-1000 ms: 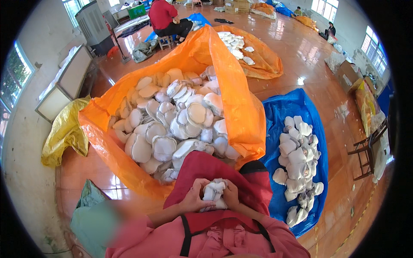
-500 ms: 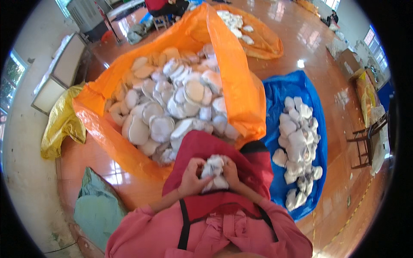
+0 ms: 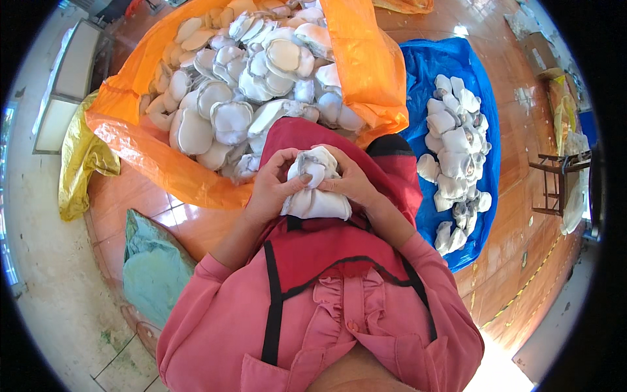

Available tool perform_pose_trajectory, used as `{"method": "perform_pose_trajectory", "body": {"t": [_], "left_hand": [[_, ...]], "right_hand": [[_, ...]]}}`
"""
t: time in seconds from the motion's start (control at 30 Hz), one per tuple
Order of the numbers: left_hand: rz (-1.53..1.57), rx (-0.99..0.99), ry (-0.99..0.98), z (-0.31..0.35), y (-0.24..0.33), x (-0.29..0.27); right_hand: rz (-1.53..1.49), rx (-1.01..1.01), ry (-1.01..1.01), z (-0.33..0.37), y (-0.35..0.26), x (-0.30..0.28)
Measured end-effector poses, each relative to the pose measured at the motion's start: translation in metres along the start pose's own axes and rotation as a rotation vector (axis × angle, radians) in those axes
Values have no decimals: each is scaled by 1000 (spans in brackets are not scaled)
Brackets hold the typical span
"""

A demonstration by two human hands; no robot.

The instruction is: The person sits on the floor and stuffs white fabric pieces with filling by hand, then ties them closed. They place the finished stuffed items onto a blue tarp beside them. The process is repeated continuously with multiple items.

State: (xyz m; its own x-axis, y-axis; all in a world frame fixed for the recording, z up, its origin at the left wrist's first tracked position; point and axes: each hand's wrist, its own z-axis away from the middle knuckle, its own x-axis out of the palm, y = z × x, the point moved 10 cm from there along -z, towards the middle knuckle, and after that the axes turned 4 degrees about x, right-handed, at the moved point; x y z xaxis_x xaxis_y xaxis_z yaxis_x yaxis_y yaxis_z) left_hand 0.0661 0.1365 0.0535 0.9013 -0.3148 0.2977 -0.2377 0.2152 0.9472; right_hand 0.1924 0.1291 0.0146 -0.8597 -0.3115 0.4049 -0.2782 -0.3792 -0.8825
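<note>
- Since the earlier frame, the view has tipped downward: the orange sack (image 3: pixel 366 59) has shifted up to the top edge, and the hands with their work also sit higher. The held white padded piece (image 3: pixel 317 206), bunched more tightly half a second ago, now shows a broad flat part hanging below the fingers.
- That piece is on the wearer's side of the orange sack, just short of its near rim, above the lap and the red apron (image 3: pixel 326 251).
- The left hand (image 3: pixel 269 189) grips the piece by its left side, thumb laid across the front (the fingers behind are partly hidden).
- The right hand (image 3: pixel 356 179) holds the opposite side, its thumb near the left one, fingers curled around the upper edge.
- Inside the orange sack lies a heap of loose white pads (image 3: pixel 232 121), mostly rounded.
- To the right of the orange sack, a blue sheet (image 3: pixel 418 59) bears a long pile of white bundles (image 3: pixel 455 153), some with greyish patches.
- Left of the orange sack is a crumpled yellow sack (image 3: pixel 85 163); nearer the wearer, a green sack (image 3: pixel 153 281).
</note>
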Motion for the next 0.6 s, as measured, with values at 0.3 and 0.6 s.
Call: {"method": "perform_pose_trajectory", "body": {"t": [0.3, 0.6], "left_hand": [[-126, -136, -114, 13, -18, 0], [-902, 328, 2, 33, 1, 13]], "right_hand": [[222, -45, 109, 9, 9, 13], [322, -121, 99, 4, 33, 7]]}}
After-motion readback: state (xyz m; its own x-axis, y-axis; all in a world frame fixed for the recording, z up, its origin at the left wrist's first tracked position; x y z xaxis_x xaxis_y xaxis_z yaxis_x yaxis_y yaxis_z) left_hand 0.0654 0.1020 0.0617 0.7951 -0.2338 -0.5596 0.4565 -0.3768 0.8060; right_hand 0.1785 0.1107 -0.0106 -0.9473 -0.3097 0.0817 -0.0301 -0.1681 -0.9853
